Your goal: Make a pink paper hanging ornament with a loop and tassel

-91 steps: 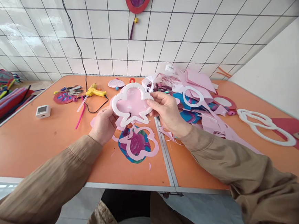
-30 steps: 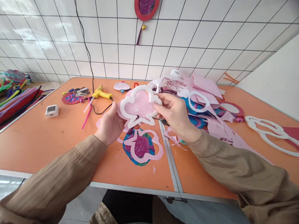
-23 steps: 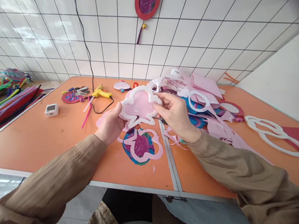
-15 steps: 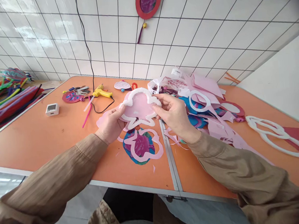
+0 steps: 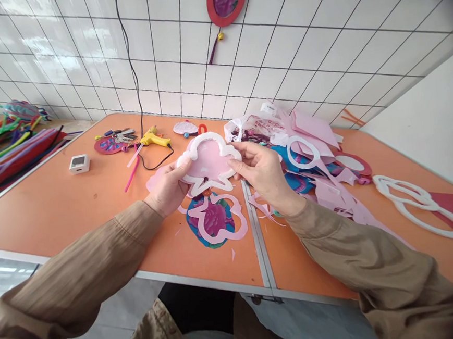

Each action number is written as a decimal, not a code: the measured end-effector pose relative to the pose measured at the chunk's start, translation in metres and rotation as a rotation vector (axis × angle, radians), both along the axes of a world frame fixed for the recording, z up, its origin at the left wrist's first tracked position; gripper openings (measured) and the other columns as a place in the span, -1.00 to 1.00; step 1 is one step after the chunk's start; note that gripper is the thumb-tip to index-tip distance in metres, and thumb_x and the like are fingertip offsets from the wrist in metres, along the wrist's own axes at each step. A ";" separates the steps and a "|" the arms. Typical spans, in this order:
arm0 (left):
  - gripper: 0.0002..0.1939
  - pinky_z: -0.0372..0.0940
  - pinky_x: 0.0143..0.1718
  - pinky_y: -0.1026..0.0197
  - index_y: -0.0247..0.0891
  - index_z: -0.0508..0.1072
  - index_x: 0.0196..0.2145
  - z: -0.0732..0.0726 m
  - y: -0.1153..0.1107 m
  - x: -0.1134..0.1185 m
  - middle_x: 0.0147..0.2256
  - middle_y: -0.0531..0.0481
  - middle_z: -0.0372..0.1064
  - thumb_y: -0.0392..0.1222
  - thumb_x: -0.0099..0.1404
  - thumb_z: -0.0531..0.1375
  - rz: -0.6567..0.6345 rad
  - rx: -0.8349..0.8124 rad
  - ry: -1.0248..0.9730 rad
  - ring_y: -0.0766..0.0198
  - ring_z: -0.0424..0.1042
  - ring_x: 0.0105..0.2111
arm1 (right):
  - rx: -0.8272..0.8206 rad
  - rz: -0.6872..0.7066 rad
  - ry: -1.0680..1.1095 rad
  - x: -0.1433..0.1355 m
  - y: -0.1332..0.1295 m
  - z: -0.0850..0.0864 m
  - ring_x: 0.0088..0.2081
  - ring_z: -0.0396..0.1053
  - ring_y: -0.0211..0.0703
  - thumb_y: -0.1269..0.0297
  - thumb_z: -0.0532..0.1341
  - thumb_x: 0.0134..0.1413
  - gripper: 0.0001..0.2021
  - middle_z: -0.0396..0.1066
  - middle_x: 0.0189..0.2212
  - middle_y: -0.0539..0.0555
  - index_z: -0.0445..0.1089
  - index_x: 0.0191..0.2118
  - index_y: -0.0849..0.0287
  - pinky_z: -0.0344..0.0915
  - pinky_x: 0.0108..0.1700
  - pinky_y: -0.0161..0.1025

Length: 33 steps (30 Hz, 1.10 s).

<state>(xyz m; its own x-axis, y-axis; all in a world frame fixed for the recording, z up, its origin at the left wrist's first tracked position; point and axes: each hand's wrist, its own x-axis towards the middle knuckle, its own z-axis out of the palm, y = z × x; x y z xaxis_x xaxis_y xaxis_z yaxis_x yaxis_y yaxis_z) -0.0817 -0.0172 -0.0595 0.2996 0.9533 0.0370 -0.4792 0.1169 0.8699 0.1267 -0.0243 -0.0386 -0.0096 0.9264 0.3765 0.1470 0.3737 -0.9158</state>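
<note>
A pink flower-like shape with a thick white border (image 5: 211,163) is held up over the orange table, between both hands. My left hand (image 5: 170,187) pinches its left edge, thumb on top. My right hand (image 5: 261,174) grips its right edge between thumb and fingers. Just below it on the table lie a pink cut-out outline (image 5: 242,231) and a round blue and purple floral piece (image 5: 215,220). Part of another pink piece (image 5: 154,180) shows beside my left hand.
Back left are a yellow glue gun (image 5: 155,138) with a cord, keys (image 5: 124,136) and a small white box (image 5: 79,164). Pink and blue scraps (image 5: 305,126) heap up at the right, near white oval rings (image 5: 430,213). A red-framed ornament (image 5: 227,1) hangs on the tiled wall.
The white-bordered shape has shifted very slightly to the left and tilted a little between my hands. Both hands keep their hold.
</note>
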 end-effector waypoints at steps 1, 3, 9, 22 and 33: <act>-0.69 0.24 -0.53 0.19 -0.24 0.59 -0.27 0.000 0.000 0.000 -0.47 0.01 0.48 0.04 0.21 0.46 0.002 -0.001 0.007 0.24 0.39 -0.55 | -0.006 0.006 0.002 0.000 0.000 0.000 -0.61 0.37 -0.26 0.16 0.45 -0.01 -0.68 0.55 -0.41 0.00 0.58 -0.10 0.08 0.38 -0.60 -0.23; -0.67 0.22 -0.57 0.21 -0.24 0.58 -0.27 -0.001 0.000 -0.001 -0.47 -0.01 0.47 0.06 0.20 0.46 -0.001 -0.003 0.021 0.25 0.39 -0.56 | -0.015 0.021 -0.001 0.000 0.001 0.000 -0.60 0.38 -0.26 0.13 0.45 -0.01 -0.66 0.56 -0.40 0.00 0.57 -0.09 0.09 0.39 -0.59 -0.24; -0.65 0.16 -0.63 0.27 -0.26 0.53 -0.24 0.001 0.000 -0.002 -0.51 0.02 0.41 0.04 0.22 0.46 0.006 -0.028 0.033 0.28 0.37 -0.60 | -0.026 0.064 0.006 0.001 0.002 0.000 -0.60 0.38 -0.30 0.13 0.44 0.01 -0.65 0.57 -0.40 -0.01 0.56 -0.08 0.14 0.39 -0.57 -0.27; -0.64 0.31 -0.54 0.17 -0.30 0.56 -0.27 -0.002 0.004 -0.005 -0.47 -0.05 0.49 0.06 0.23 0.44 -0.002 -0.003 0.011 0.18 0.45 -0.54 | -0.102 0.183 0.105 0.004 0.003 -0.003 -0.61 0.34 -0.30 -0.13 0.39 0.15 -0.59 0.42 -0.66 -0.03 0.48 -0.40 0.15 0.23 -0.55 -0.33; -0.53 0.31 -0.53 0.15 -0.24 0.60 -0.17 -0.005 0.007 -0.006 -0.42 -0.07 0.56 0.21 0.19 0.45 -0.106 0.018 -0.079 0.14 0.48 -0.52 | -0.113 0.174 0.138 0.004 0.004 -0.006 -0.64 0.32 -0.31 -0.18 0.43 0.11 -0.53 0.41 -0.68 -0.04 0.45 -0.48 0.14 0.22 -0.57 -0.34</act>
<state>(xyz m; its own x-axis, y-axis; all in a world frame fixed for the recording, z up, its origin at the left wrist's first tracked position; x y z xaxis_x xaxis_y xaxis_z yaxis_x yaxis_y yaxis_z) -0.0879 -0.0099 -0.0648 0.3939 0.9156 0.0811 -0.5322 0.1552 0.8323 0.1309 -0.0203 -0.0442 -0.1286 0.9515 0.2796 -0.0403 0.2767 -0.9601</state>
